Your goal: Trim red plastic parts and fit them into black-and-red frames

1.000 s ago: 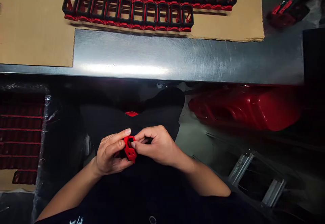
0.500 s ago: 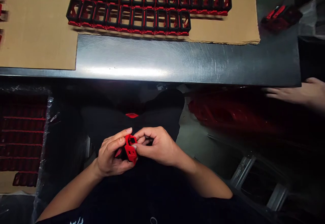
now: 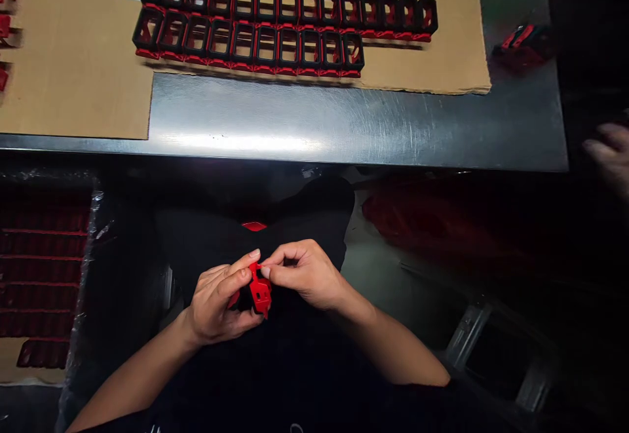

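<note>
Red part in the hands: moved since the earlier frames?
Yes, slightly: the red part has shifted toward the right hand, judged against the red piece lying just beyond the hands.

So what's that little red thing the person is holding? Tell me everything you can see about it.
The red part is a small, bright red, angular piece with a narrower lower end. It looks like moulded plastic, though the material can't be confirmed. It stands roughly on end in front of the person's dark shirt, gripped between the left hand and the fingertips of the right hand. Those fingers hide its upper portion, so its full shape can't be seen.
</note>
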A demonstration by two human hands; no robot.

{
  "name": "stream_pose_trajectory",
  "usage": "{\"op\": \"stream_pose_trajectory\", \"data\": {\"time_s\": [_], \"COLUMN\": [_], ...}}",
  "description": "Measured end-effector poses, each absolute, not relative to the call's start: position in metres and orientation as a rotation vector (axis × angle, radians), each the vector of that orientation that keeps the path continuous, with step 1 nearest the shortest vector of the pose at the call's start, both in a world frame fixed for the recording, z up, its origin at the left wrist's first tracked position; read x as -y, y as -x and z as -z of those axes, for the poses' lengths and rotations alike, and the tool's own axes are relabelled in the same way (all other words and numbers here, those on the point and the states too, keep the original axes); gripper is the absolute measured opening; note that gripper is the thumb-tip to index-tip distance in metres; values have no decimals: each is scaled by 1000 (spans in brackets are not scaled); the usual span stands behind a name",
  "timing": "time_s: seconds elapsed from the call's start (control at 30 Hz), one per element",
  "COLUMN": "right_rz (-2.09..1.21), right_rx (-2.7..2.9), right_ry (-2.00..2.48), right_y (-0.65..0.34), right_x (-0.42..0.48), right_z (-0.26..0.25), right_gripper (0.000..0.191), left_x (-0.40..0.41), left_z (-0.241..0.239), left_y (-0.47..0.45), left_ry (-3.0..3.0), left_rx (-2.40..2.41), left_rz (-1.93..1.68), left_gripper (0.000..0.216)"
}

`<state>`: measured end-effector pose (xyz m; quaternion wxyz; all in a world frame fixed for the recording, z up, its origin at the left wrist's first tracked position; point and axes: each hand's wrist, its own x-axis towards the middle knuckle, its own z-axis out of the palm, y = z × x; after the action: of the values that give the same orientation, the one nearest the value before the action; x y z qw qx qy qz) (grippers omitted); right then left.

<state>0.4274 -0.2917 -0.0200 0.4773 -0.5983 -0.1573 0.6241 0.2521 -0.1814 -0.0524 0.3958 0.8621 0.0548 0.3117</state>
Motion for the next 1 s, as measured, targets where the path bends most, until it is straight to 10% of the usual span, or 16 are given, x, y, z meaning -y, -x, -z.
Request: {"op": "stream_pose_trajectory", "data": {"time_s": [1.0], "right_rz": [-1496], "right_rx": [187], "right_ry": [1392], "right_y": [-424], "right_x": [293], "right_z": [53], "right_gripper": [33], "left_x": [158], "left_z": [60], "left_y": [-207], "left_ry": [-1422], "left_rx": [-676], "left_rz": [-836], "left_gripper": [67]}}
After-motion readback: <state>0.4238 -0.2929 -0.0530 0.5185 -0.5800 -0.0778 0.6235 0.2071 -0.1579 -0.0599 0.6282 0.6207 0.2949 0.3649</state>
